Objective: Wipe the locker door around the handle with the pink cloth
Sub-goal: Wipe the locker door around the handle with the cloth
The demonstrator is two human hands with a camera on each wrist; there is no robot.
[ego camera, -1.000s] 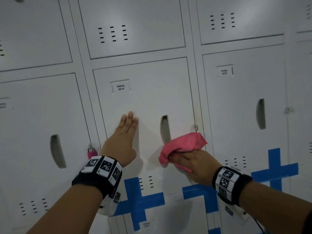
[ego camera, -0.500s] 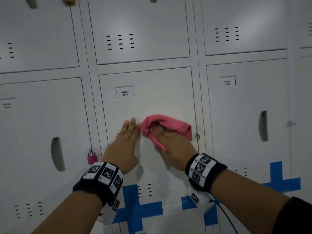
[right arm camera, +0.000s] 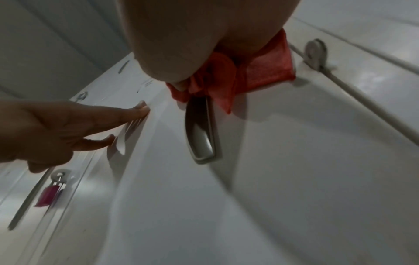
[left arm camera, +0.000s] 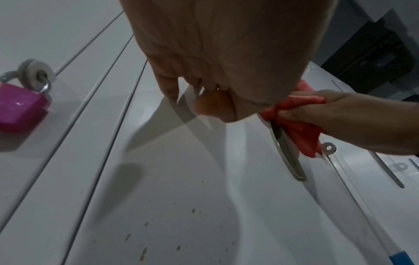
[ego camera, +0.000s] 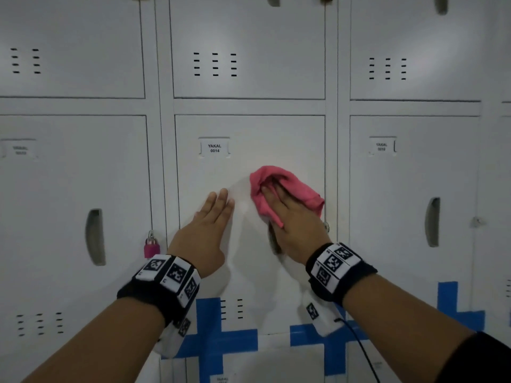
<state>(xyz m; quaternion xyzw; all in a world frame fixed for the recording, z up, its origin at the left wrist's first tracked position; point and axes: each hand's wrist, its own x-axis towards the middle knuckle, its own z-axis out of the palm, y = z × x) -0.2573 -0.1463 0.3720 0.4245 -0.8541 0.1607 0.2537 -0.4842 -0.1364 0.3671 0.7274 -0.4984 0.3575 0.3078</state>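
Right hand [ego camera: 293,217] is gripping pink cloth [ego camera: 298,186] against locker door [ego camera: 249,128]; left hand [ego camera: 201,233] is pressing flat, fingers straight. Handle [right arm camera: 199,132] is showing clearly only in wrist views.

**Padlock, tape and neighbour lockers**

A pink padlock [ego camera: 151,247] hangs from a hasp ring at the right edge of the left door [ego camera: 72,189], just right of that door's recessed pull [ego camera: 95,236]. The same door carries a blurred label [ego camera: 20,150] near its top and vent slots [ego camera: 38,323] low down. The right door [ego camera: 409,244] has its own pull [ego camera: 432,221], a label [ego camera: 381,146] reading YAKAL above an unclear number, and a bare hasp [ego camera: 477,221]. Blue tape [ego camera: 218,341] forms crosses along the bottom of this row. The upper doors [ego camera: 249,29] show short dark slots [ego camera: 214,64]. In the left wrist view a dark, unclear shape [left arm camera: 371,59] lies beyond the lockers.
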